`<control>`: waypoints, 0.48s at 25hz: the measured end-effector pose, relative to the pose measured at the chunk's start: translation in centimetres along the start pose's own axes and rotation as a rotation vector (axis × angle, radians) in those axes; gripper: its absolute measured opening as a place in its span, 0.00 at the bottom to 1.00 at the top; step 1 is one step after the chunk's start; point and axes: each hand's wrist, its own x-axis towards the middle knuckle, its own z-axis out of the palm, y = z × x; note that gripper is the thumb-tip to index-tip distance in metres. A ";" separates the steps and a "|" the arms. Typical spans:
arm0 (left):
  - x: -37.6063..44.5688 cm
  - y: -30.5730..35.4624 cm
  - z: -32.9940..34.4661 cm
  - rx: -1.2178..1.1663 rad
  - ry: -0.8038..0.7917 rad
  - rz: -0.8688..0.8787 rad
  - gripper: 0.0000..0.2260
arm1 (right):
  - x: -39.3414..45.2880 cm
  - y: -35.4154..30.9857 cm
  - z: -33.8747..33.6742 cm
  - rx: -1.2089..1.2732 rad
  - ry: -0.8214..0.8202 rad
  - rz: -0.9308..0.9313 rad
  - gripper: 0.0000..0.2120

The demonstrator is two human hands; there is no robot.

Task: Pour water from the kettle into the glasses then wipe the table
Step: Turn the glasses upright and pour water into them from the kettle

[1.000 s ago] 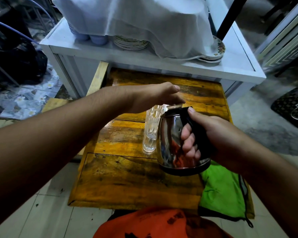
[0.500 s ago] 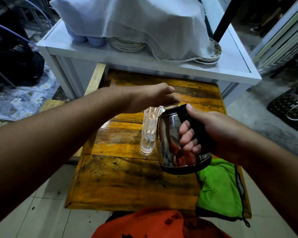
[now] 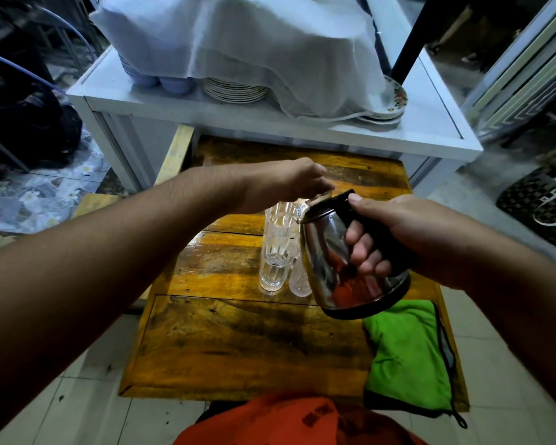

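Table (image 3: 238,342): worn yellow-brown wood, wet sheen near its middle.
Cabinet (image 3: 437,130): white, at 12 o'clock behind the table; a pale cloth (image 3: 238,43) drapes stacked plates (image 3: 235,89).
Rag (image 3: 408,354): green with dark trim, flat on the table at 4 o'clock.
Kettle (image 3: 334,258): shiny steel, black handle, held off the table and tipped toward 10 o'clock — spout over the glasses.
Right hand (image 3: 395,232): fingers wrapped tight round the kettle handle, thumb on top.
Left hand (image 3: 286,184): fingertips curled onto the kettle lid.
Glasses (image 3: 276,248): two clear ribbed ones, upright, side by side at table centre — the right one partly behind the kettle.
Writing: none readable.
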 end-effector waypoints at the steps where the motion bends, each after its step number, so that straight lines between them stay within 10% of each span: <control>1: 0.0 0.1 0.1 0.006 0.000 -0.001 0.24 | 0.0 -0.1 -0.2 -0.020 0.013 -0.005 0.24; 12: 1.1 0.8 0.8 -0.015 0.058 -0.031 0.23 | 1.2 -0.1 -3.0 -0.176 0.148 -0.079 0.22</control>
